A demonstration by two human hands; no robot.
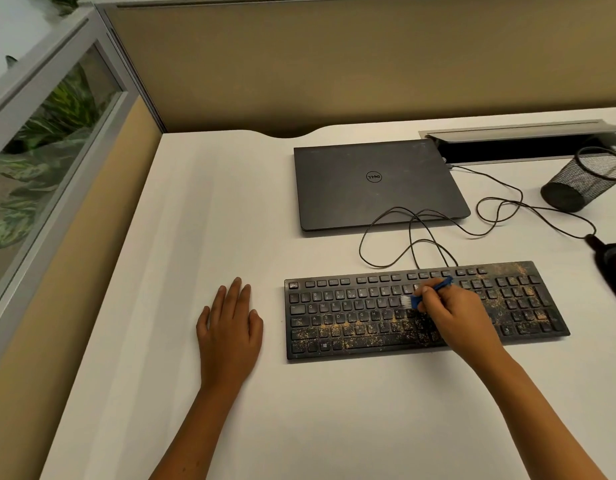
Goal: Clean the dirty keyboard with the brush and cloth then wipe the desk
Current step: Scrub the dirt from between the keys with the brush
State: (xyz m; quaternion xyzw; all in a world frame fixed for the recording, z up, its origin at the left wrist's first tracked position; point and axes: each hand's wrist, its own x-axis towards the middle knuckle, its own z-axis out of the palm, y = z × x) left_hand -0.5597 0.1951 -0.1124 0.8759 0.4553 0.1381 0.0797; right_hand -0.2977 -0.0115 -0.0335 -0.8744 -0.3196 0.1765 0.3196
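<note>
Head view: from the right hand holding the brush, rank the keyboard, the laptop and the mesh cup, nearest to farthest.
1. Keyboard: directly under the right hand, which holds the brush over its middle keys.
2. Laptop: closed, behind the keyboard, farther back on the desk.
3. Mesh cup: tipped on its side at the far right, beyond the laptop's corner.

Both forearms bare; no sleeves or jewellery show.

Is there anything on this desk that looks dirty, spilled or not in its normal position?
Yes. Tan crumbs cover the keyboard, thickest along its lower rows and right side. The mesh cup at the desk's far right lies tipped on its side.
</note>
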